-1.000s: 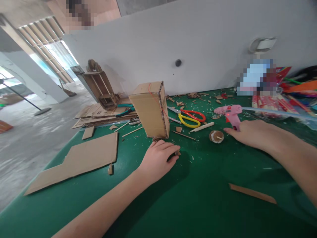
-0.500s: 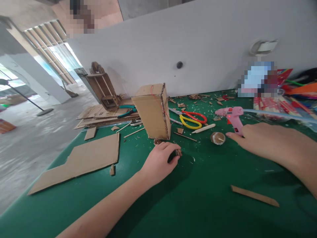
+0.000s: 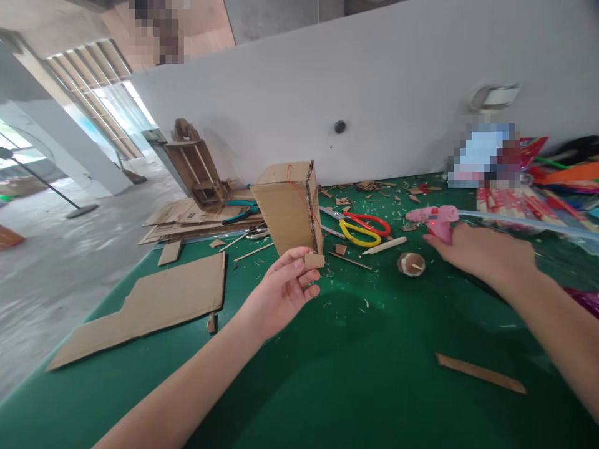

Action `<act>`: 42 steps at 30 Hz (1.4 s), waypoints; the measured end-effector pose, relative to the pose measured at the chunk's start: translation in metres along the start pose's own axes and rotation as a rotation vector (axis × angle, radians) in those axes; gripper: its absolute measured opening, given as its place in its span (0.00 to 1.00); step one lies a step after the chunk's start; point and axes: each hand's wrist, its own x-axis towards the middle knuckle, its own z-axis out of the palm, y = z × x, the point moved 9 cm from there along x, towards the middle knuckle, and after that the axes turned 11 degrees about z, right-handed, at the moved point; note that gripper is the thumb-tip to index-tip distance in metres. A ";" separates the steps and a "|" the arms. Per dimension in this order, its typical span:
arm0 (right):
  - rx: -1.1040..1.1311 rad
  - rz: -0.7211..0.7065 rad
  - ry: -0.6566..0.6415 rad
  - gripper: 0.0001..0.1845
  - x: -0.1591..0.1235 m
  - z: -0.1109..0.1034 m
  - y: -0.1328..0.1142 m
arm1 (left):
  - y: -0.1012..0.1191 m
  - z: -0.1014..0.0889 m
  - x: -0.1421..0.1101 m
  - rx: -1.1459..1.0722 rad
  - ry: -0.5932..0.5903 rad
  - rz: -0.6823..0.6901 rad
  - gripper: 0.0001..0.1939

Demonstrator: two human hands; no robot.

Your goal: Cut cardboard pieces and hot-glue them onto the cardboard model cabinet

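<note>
Between thumb and forefinger, my left hand pinches a small cardboard piece, palm turned up and the other fingers loosely curled. Just behind it stands a tall cardboard box with a thin red wire on its top and side. My right hand is closed around the handle of a pink glue gun, whose nozzle points left and whose red light is lit. A clear bluish glue stick runs out of its back. Near the gun is a round cardboard piece with a short stick in its middle.
Red-and-yellow-handled scissors, a white pen-shaped tool and cardboard scraps lie on the green table. Pliers rest by stacked cardboard at left. A large cut sheet lies front left, a cardboard strip front right.
My left hand has lifted slightly and turned palm up, bringing the small cardboard piece into view. My right hand has shifted a little up and left on the glue gun.
</note>
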 end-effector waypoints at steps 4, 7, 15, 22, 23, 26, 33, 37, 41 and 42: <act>0.160 -0.002 -0.008 0.21 0.013 0.014 0.001 | -0.005 0.000 -0.002 -0.004 -0.032 -0.029 0.12; 0.332 -0.029 0.015 0.17 0.017 0.011 0.002 | -0.006 0.000 -0.002 0.042 -0.069 -0.018 0.13; 1.176 -0.311 -0.307 0.16 -0.039 -0.017 -0.032 | 0.002 -0.013 0.005 0.184 0.049 0.118 0.12; 1.250 -0.621 -0.509 0.21 -0.106 -0.008 -0.068 | 0.006 -0.015 0.007 0.202 0.093 0.132 0.13; 1.223 -0.638 -0.485 0.22 -0.111 -0.006 -0.069 | 0.006 -0.014 0.007 0.203 0.085 0.131 0.13; 1.144 -0.684 -0.424 0.22 -0.123 0.002 -0.072 | 0.005 -0.012 0.007 0.208 0.051 0.119 0.12; 0.906 -0.705 -0.290 0.20 -0.130 0.005 -0.071 | 0.001 -0.010 0.005 0.213 0.024 0.105 0.13; 0.866 -0.703 -0.204 0.22 -0.128 0.000 -0.071 | -0.002 -0.009 0.005 0.226 0.006 0.088 0.13; 0.847 -0.707 -0.174 0.22 -0.129 -0.002 -0.072 | -0.005 -0.010 0.005 0.246 -0.002 0.078 0.13; 0.843 -0.702 -0.152 0.21 -0.128 -0.004 -0.072 | -0.005 -0.011 0.006 0.247 -0.001 0.079 0.13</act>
